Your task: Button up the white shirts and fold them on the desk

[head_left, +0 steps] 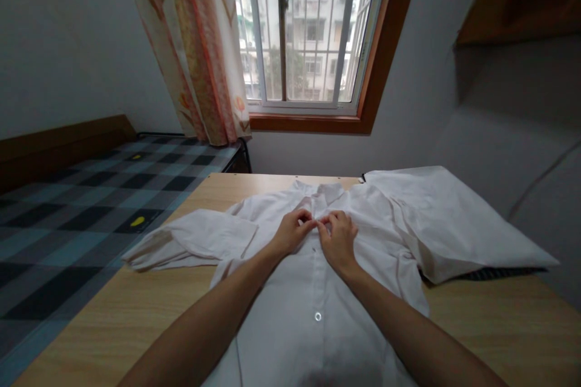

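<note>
Checked blue bedding (68,217) lies at far left beside the wooden table (136,326). On the table a white shirt (290,314) lies front-up. My left hand (293,231) and right hand (338,239) pinch its placket near the collar (324,192); one lower button (318,316) looks fastened, the top seems undone. More white cloth (454,224) lies right.

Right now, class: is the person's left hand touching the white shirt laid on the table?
Touching. The head view shows the left hand resting on the white shirt near the collar, its fingers pinching the fabric at the placket, opposite the right hand.
</note>
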A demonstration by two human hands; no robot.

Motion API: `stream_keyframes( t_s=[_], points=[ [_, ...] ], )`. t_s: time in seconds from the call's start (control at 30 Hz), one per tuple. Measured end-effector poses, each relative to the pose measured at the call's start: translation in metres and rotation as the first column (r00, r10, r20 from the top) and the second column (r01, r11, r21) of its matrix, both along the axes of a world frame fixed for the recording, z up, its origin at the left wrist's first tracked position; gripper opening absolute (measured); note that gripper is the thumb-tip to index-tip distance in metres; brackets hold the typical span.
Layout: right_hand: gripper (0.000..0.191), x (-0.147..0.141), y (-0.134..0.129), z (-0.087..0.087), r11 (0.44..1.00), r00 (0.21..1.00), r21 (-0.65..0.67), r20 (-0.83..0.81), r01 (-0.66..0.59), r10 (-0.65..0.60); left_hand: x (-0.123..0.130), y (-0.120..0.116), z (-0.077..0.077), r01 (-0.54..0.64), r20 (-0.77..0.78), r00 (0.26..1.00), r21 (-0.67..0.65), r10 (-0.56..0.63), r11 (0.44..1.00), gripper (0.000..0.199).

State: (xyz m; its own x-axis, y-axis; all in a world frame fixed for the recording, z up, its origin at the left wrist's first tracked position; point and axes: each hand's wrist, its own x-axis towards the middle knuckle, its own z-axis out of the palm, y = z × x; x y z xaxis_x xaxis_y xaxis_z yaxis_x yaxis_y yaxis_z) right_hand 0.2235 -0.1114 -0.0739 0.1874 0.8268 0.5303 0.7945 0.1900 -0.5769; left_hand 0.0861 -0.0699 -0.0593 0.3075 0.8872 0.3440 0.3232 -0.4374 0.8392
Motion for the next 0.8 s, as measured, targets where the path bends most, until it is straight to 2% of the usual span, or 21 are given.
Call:
stream_keyframes(
  t_s=[0.13, 0.3, 0.5, 0.6, 0.7, 0.8],
  points=[
    [0.008, 0.000, 0.000, -0.001, 1.000, 0.999, 0.024, 0.034, -0.005, 0.004, 0.003, -0.006, 0.002, -0.064, 0.077, 0.995, -0.006, 0.065, 0.998, 0.017],
    [0.009, 0.000, -0.001, 0.002, 0.999, 1.000, 0.036, 0.013, -0.008, 0.007, 0.008, -0.011, 0.003, -0.091, 0.160, 0.982, -0.057, 0.099, 0.994, 0.014],
    [0.013, 0.002, 0.002, 0.003, 1.000, 0.994, -0.027, -0.108, -0.013, 0.010, 0.006, -0.010, 0.002, -0.047, 0.136, 0.989, -0.049, 0.053, 0.998, 0.014],
    [0.016, 0.002, 0.002, 0.003, 0.999, 0.987, -0.035, -0.158, -0.031, 0.025, 0.005, -0.007, -0.001, -0.041, 0.175, 0.983, -0.049, 0.049, 0.998, 0.011],
    [0.015, 0.002, 0.000, 0.004, 0.998, 0.982, -0.025, -0.181, -0.050, 0.044, 0.006, -0.008, -0.002, -0.072, 0.176, 0.982, -0.022, 0.075, 0.997, 0.017],
    [0.014, 0.001, -0.001, 0.005, 0.999, 0.983, -0.018, -0.180, -0.051, 0.046, 0.008, -0.012, -0.001, -0.126, 0.102, 0.988, 0.053, 0.120, 0.991, 0.014]
  ],
)
